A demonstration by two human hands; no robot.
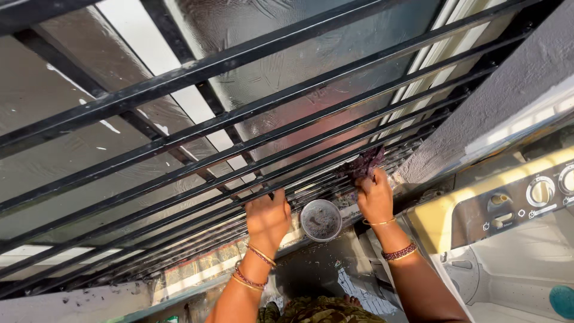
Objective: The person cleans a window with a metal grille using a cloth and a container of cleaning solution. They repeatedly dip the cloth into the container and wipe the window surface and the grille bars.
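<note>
1. A dark purple cloth [362, 164] is seen bunched up and pressed against the lower black bars of the window grille [239, 128], near the right end of the grille, where the rough grey wall [478, 113] begins.
2. The cloth lies directly above and slightly ahead of the right hand [375, 197]; it sticks out beyond the fingertips, toward the glass. The bars have their long axis running from lower left to upper right, so the cloth is laid across one bar and not along it.
3. The right hand is the nearer one, by far. Its grip is closed on the cloth, with the fingers curled over the fabric and the bar together; the wrist is bent upward and carries bangles.
4. The left hand [268, 216] is placed apart to the left, at the same low bars. Its grip is closed around a bar [197, 206], and no cloth is held in it; the forearm rises steeply from below.
5. Between the two hands a small round metal bowl [321, 220] is standing on the ledge, with a dark wet inside.
6. Further to the right, the control panel of a washing machine [514, 203] with round knobs is seen in sunlight.
</note>
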